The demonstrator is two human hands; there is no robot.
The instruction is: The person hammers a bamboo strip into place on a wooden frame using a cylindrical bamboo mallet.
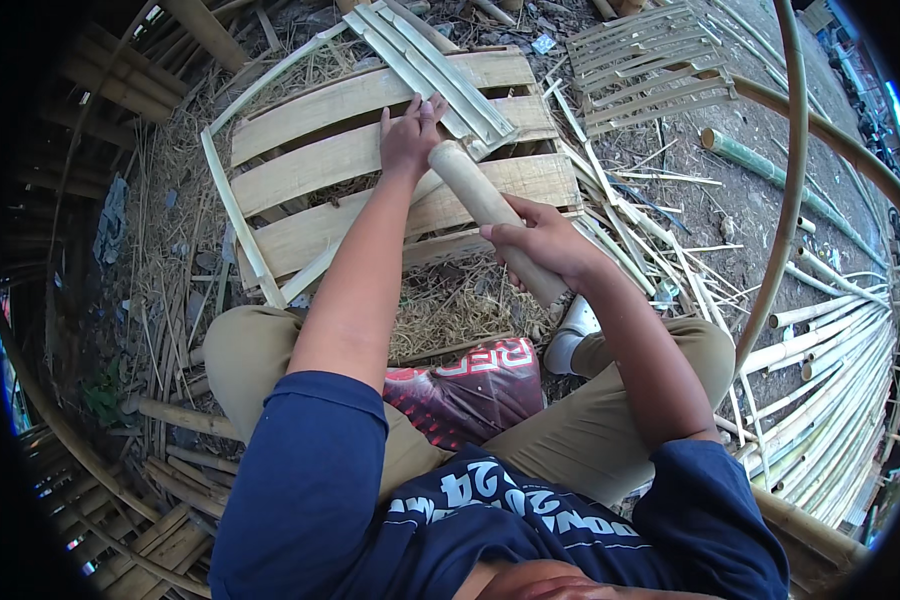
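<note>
Wooden stick (480,197): held tight in the right hand (552,243), far end beside the left hand (410,140).
Pale strips (440,82): by the left hand, across wooden slats (305,178).
Stick job: maybe tapping strips; next tap needs fingers clear.
Left hand: fingers spread, arm stretched.
Right arm (642,350): elbow bent.

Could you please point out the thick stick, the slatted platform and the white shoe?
Thick stick (476,194), head view: its far half.
Slatted platform (320,172), head view: a bare board.
White shoe (580,316), head view: its upper.
</note>
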